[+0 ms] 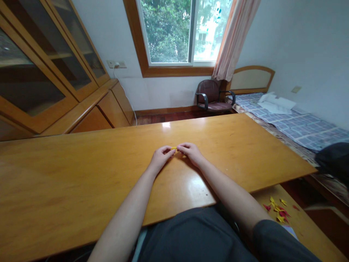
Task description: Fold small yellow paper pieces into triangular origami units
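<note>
A small piece of yellow folded paper (173, 148) is pinched between my two hands, just above the middle of the wooden table (95, 174). My left hand (161, 156) grips its left end with thumb and fingertips. On the other side, my right hand (190, 151) closes its thumb and fingers on the right end. Most of the paper is covered by the fingertips, so its exact folded shape cannot be made out.
Several yellow and red folded paper pieces (278, 210) lie on a lower wooden surface (311, 227) at the right. Beyond the table stand a brown armchair (211, 95), a bed (305, 125) and a glass-fronted cabinet (76, 109). A black bag (334, 160) sits at the right edge.
</note>
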The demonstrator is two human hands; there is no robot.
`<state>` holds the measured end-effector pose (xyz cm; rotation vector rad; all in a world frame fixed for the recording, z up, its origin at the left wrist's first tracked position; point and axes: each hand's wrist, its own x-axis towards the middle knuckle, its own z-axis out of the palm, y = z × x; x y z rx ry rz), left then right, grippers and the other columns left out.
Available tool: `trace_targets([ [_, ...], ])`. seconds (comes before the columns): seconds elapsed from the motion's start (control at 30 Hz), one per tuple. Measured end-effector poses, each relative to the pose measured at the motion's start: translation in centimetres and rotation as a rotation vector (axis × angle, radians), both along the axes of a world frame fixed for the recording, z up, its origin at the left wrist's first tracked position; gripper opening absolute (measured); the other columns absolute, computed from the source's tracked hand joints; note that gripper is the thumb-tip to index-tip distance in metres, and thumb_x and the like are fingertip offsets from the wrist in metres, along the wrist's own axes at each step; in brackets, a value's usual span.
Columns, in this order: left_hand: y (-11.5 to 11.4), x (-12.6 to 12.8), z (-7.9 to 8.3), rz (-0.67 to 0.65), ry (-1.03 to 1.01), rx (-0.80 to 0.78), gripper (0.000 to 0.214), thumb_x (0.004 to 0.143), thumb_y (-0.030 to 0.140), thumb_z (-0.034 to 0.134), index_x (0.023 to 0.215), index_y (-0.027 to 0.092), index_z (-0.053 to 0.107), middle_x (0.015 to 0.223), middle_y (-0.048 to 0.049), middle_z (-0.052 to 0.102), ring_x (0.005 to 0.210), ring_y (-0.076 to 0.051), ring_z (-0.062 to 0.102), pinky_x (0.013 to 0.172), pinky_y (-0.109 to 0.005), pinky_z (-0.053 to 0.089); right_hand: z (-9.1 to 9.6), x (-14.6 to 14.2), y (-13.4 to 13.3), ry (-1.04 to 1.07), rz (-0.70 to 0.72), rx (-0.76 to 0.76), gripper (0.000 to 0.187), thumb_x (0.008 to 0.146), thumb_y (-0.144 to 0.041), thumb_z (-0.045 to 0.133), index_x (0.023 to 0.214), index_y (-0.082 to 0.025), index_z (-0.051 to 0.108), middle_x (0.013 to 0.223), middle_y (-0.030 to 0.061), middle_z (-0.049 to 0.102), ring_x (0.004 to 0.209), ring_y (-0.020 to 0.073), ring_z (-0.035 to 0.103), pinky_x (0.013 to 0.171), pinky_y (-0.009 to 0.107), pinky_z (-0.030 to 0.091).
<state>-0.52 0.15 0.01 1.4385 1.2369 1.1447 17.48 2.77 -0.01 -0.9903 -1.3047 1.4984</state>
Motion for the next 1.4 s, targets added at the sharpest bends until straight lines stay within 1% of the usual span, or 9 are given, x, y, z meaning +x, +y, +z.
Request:
trace_targets([
  [0.13,0.0,-0.1,-0.2,0.04,0.023,0.039,0.032,0.075,0.046,0.071,0.083,0.015,0.072,0.07,-0.0027,0.068,0.062,-0.014,0.058,0.062,-0.024,0.044,0.0,0.1,-0.1,-0.033,0.012,0.016,0.032,0.068,-0.045,0.075,0.077,-0.014,0.072,0.065,-0.0009,0.062,0.059,0.0095,0.049,0.054,0.022,0.035],
  [0.27,0.1,-0.2,-0.2,0.074,-0.006,0.062,0.032,0.076,0.046,0.07,0.085,0.016,0.073,0.073,-0.0037,0.07,0.066,-0.015,0.061,0.064,-0.024,0.046,0.0,0.0,-0.3,-0.084,0.018,0.057,0.034,0.069,-0.047,0.074,0.079,-0.014,0.072,0.067,-0.0005,0.062,0.06,0.0102,0.05,0.054,0.022,0.037],
  [0.4,0.2,-0.3,-0.4,0.081,-0.041,0.078,0.031,0.076,0.045,0.07,0.083,0.015,0.073,0.076,-0.0047,0.071,0.067,-0.015,0.063,0.066,-0.024,0.048,-0.1,-0.2,-0.5,-0.148,0.017,0.106,0.036,0.07,-0.048,0.073,0.08,-0.014,0.071,0.067,0.0004,0.063,0.06,0.011,0.052,0.054,0.023,0.038],
  [0.6,0.2,-0.4,-0.4,0.11,-0.03,0.069,0.027,0.074,0.042,0.07,0.077,0.015,0.071,0.071,-0.0043,0.07,0.063,-0.016,0.064,0.061,-0.025,0.049,-0.2,-0.3,-0.5,-0.243,0.0,0.241,0.03,0.074,-0.044,0.07,0.078,-0.014,0.072,0.071,0.0025,0.067,0.066,0.0132,0.056,0.061,0.024,0.043],
  [0.83,0.1,-0.4,0.0,0.136,0.074,0.106,0.022,0.075,0.038,0.068,0.074,0.016,0.069,0.065,-0.0032,0.069,0.061,-0.017,0.064,0.06,-0.026,0.049,-0.3,-0.2,-0.4,-0.327,-0.007,0.358,0.025,0.078,-0.04,0.069,0.079,-0.016,0.073,0.076,0.0038,0.07,0.072,0.0149,0.06,0.07,0.026,0.045],
  [0.97,0.1,-0.4,0.2,0.131,0.101,0.157,0.023,0.076,0.039,0.067,0.075,0.017,0.069,0.068,-0.0032,0.069,0.065,-0.017,0.065,0.065,-0.027,0.05,-0.4,-0.3,-0.3,-0.324,-0.009,0.362,0.026,0.079,-0.041,0.068,0.079,-0.016,0.073,0.074,0.003,0.068,0.069,0.0145,0.059,0.068,0.027,0.045],
  [1.17,0.0,-0.3,0.3,0.134,0.133,0.205,0.025,0.078,0.042,0.066,0.082,0.018,0.072,0.085,-0.0048,0.073,0.08,-0.018,0.066,0.072,-0.027,0.049,-0.3,-0.2,-0.3,-0.325,0.006,0.366,0.028,0.08,-0.043,0.068,0.08,-0.016,0.074,0.074,0.0033,0.068,0.069,0.0148,0.06,0.067,0.027,0.045],
  [1.27,-0.1,-0.3,0.4,0.152,0.155,0.202,0.024,0.078,0.041,0.066,0.078,0.018,0.072,0.082,-0.0042,0.073,0.079,-0.018,0.065,0.073,-0.027,0.048,-0.2,-0.2,-0.4,-0.343,0.014,0.377,0.029,0.08,-0.045,0.068,0.08,-0.016,0.075,0.075,0.0038,0.069,0.07,0.0151,0.06,0.067,0.027,0.045],
  [1.4,-0.3,-0.1,0.8,0.19,0.194,0.204,0.019,0.077,0.036,0.064,0.073,0.018,0.07,0.072,-0.0024,0.07,0.071,-0.017,0.062,0.07,-0.027,0.047,0.0,-0.2,-0.6,-0.362,0.019,0.417,0.028,0.081,-0.043,0.068,0.081,-0.016,0.075,0.075,0.0038,0.069,0.071,0.0151,0.06,0.068,0.027,0.045],
])
